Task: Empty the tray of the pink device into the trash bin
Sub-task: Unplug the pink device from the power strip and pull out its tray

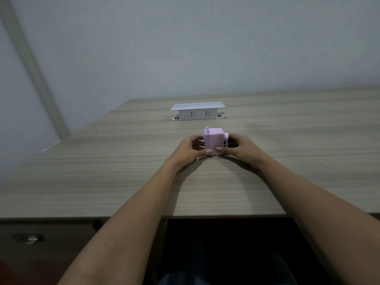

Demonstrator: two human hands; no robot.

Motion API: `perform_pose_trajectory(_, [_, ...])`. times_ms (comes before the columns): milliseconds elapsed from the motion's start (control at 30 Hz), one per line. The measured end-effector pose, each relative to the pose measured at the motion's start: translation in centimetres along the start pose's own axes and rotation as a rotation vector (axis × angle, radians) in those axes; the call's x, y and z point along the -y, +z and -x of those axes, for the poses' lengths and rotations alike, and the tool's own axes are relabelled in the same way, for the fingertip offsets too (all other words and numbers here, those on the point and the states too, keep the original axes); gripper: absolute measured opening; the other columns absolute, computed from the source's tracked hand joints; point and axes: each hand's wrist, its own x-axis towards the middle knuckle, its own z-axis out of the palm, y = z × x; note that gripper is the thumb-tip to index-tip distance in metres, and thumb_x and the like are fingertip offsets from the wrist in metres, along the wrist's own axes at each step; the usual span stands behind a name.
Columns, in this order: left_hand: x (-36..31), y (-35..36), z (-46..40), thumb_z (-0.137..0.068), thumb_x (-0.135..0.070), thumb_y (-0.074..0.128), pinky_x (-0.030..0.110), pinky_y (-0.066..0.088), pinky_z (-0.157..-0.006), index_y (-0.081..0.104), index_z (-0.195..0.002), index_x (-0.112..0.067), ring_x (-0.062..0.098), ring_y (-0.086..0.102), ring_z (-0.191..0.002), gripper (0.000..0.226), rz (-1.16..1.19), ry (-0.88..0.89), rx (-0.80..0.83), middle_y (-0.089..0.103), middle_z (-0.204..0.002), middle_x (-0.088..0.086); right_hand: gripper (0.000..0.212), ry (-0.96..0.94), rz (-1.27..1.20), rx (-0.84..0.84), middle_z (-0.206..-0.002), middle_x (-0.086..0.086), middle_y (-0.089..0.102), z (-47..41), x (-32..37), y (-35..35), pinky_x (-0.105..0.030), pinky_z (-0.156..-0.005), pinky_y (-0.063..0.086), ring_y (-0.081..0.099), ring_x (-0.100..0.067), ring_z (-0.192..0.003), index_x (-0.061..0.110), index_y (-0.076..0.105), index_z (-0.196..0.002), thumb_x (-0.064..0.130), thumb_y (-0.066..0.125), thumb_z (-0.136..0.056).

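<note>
A small pink box-shaped device (213, 138) with a white crank on its right side stands upright on the wooden table (123, 171). My left hand (190, 150) grips its left side, thumb on the front face. My right hand (239, 148) holds its right side by the crank, thumb also on the front. The device's lower front, where the tray sits, is partly hidden by my thumbs. No trash bin is in view.
A white pop-up socket box (197, 112) stands on the table behind the device. The table's near edge (123, 218) runs across the lower frame, with dark space under it. A small metal object (30, 239) lies low at the left.
</note>
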Motion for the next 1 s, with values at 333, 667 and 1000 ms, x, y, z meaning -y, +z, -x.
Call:
perform_pose_trajectory(333, [1.0, -0.5, -0.2, -0.084, -0.005, 0.079, 0.033, 0.057, -0.098, 0.051, -0.144, 0.002, 0.030, 0.068, -0.116, 0.067, -0.024, -0.008, -0.048, 0.066, -0.133, 0.018, 0.046, -0.027, 0.054, 0.002, -0.117, -0.013, 0.075, -0.1, -0.2, 0.1, -0.052, -0.100, 0.054, 0.071, -0.031, -0.110, 0.002, 0.067, -0.126, 0.010, 0.081, -0.083])
perform_pose_trajectory(667, [2.1, -1.8, 0.3, -0.080, 0.001, 0.081, 0.016, 0.057, -0.084, 0.050, -0.144, 0.002, 0.019, 0.065, -0.105, 0.072, 0.047, -0.057, -0.136, 0.064, -0.133, 0.019, 0.047, -0.006, 0.037, -0.014, -0.116, -0.010, 0.076, 0.7, 0.2, 0.3, -0.046, -0.100, 0.055, 0.072, -0.027, -0.110, 0.005, 0.069, -0.124, 0.016, 0.083, -0.081])
perform_pose_trajectory(1000, [2.5, -5.9, 1.8, -0.079, -0.005, 0.084, 0.035, 0.054, -0.102, 0.049, -0.146, 0.000, 0.030, 0.066, -0.121, 0.076, 0.008, -0.104, -0.180, 0.064, -0.134, 0.018, 0.085, 0.003, 0.047, -0.054, -0.142, -0.007, 0.060, 0.3, 1.6, -1.4, -0.037, -0.111, 0.046, 0.058, -0.018, -0.130, 0.007, 0.052, -0.146, 0.033, 0.089, -0.073])
